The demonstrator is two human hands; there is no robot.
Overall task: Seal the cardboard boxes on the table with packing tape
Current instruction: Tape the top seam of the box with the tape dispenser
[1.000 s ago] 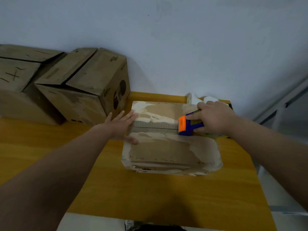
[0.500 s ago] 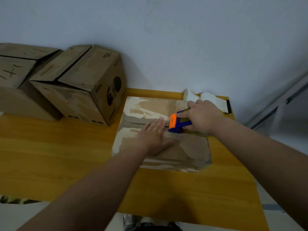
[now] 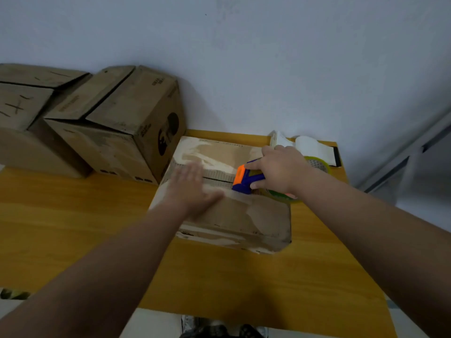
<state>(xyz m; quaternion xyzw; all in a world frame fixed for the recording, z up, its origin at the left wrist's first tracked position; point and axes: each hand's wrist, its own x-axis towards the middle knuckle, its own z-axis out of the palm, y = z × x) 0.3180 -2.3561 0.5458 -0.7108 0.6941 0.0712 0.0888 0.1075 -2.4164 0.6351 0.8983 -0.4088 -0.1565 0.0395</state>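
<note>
Our right hand (image 3: 280, 170) grips the tape dispenser (image 3: 245, 178) at the right end of the flap seam (image 3: 217, 178), its orange nose pointing left along it. The seam follows the long axis of the cardboard box (image 3: 244, 219), near the tabletop's (image 3: 219, 276) far right corner. Our left hand (image 3: 192, 191) lies flat on the flaps, fingers straight, just left of the nose.

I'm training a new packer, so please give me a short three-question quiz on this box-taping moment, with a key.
1. True or false: the left hand lies flat on top of the low box.
2. What does the right hand grip? A) scissors B) tape dispenser C) marker
3. Fill in: the front end of the tape dispenser is ____ in colour.
Key: 1 true; 2 B; 3 orange.
</note>
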